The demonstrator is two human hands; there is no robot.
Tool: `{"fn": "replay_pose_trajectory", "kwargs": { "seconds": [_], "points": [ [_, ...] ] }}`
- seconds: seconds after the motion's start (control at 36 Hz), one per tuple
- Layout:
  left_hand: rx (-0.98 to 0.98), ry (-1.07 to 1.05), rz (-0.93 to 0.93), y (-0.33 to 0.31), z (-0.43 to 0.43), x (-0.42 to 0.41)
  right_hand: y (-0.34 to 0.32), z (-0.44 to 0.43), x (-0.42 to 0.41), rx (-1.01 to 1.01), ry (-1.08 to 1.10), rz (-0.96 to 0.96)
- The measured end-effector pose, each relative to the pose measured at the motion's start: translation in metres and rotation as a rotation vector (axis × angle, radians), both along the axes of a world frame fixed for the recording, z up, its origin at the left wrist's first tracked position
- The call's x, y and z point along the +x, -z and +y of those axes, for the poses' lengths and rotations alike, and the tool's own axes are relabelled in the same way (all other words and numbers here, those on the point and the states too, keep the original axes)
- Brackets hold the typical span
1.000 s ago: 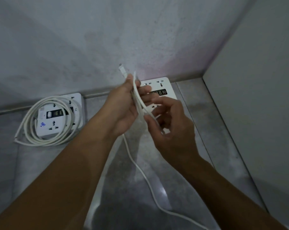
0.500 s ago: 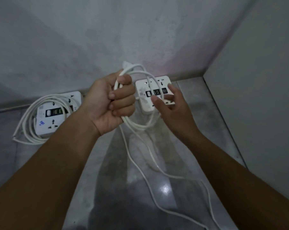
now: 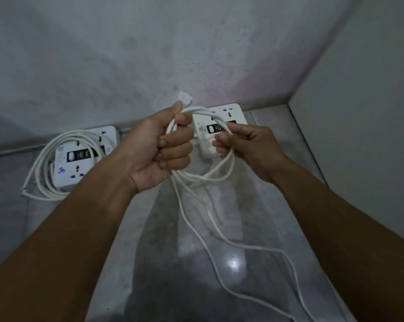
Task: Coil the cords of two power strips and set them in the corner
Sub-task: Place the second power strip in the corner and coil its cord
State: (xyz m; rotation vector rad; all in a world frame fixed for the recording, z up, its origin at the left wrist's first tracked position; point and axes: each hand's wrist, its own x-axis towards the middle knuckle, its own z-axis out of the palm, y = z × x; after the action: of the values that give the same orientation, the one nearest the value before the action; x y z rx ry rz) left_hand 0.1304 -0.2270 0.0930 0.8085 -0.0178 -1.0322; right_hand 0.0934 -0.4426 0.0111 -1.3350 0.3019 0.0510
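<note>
Two white power strips lie on the grey floor against the back wall. The left power strip [image 3: 80, 159] has its cord [image 3: 39, 163] coiled around it. The right power strip [image 3: 219, 126] sits near the corner, partly hidden by my hands. My left hand [image 3: 159, 149] is fisted around loops of the right strip's white cord [image 3: 210, 177], with the plug [image 3: 184, 98] sticking up above the thumb. My right hand [image 3: 245, 145] pinches the same loops on their right side. The remaining cord [image 3: 242, 247] trails down across the floor toward me.
The grey back wall [image 3: 173, 54] meets a lighter side wall [image 3: 359, 112] at the right, forming the corner behind the right strip. The glossy floor [image 3: 233, 263] shows a bright light reflection. My forearms fill the lower part of the view.
The loop has grown and hangs wider between my hands. My right hand moved up and right and closed on the top of the loop. More slack cord now lies on the floor.
</note>
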Motion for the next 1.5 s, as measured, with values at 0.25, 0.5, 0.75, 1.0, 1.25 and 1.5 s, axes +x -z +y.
{"fn": "replay_pose_trajectory", "kwargs": {
  "seconds": [0.25, 0.5, 0.75, 1.0, 1.25, 1.5],
  "points": [
    [-0.098, -0.155, -0.100, -0.009, 0.006, 0.025, 0.012, 0.009, -0.055, 0.054, -0.584, 0.381],
    [0.009, -0.272, -0.234, -0.026, 0.030, 0.045, 0.030, -0.017, -0.086, -0.069, -0.818, 0.799],
    [0.007, -0.243, -0.225, -0.020, 0.037, 0.034, 0.030, -0.049, -0.084, 0.435, -0.462, 0.715],
    [-0.017, -0.218, -0.140, -0.007, 0.032, 0.015, 0.018, -0.051, -0.057, 1.074, -0.203, 0.221],
    [0.008, -0.162, -0.126, -0.013, 0.023, 0.003, -0.007, -0.029, -0.029, 0.572, 0.170, 0.350],
    [0.086, -0.132, -0.114, -0.012, 0.011, -0.010, -0.039, -0.018, -0.020, 0.258, 0.231, 0.214]
  ]
}}
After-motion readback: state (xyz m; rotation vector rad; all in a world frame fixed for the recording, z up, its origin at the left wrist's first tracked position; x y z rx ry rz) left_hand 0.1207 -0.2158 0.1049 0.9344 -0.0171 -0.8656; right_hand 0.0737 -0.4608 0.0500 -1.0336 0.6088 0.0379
